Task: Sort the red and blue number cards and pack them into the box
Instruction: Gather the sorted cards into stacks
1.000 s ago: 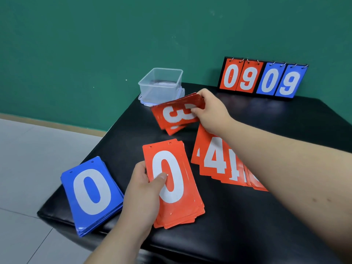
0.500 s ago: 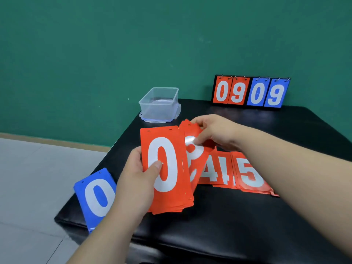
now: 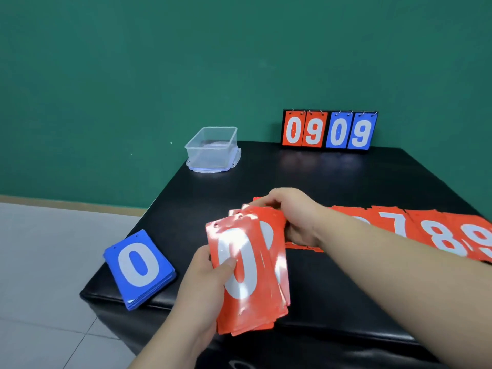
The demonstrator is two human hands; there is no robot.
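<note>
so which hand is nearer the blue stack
Left. The left hand holds the red stack just right of the blue stack; the right hand is farther right, pinching its top.

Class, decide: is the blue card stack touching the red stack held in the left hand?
Apart. The head view shows bare black tabletop between the blue card stack and the red stack held by the left hand.

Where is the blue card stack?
In the head view, the blue card stack lies at the near-left corner of the table, left of the left hand.
</note>
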